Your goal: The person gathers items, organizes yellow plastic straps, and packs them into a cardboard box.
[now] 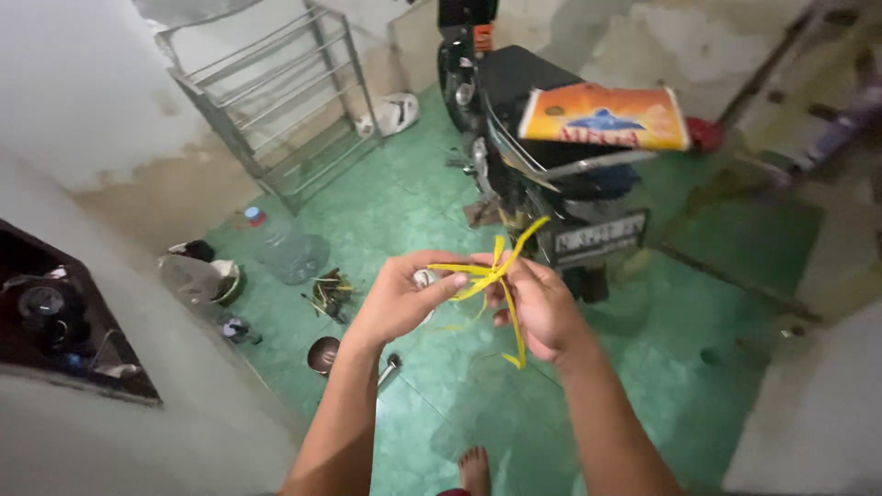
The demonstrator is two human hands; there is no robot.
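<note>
Both of my hands are raised in front of me over a green tiled floor. My left hand [401, 298] pinches one end of thin yellow strips [496, 274], which look like leaf or plastic bands. My right hand [542, 308] grips the same strips where they cross. Loose ends stick up toward the motorbike and one hangs down below my right hand. A small pale object shows between my left fingers; I cannot tell what it is.
A black motorbike [542, 156] stands ahead with an orange sack [606, 117] on its seat. A metal rack [276, 101] leans at the wall on the left. A clear water jug [289, 248], bowls [323, 354] and scraps lie on the floor. My bare foot [474, 470] shows below.
</note>
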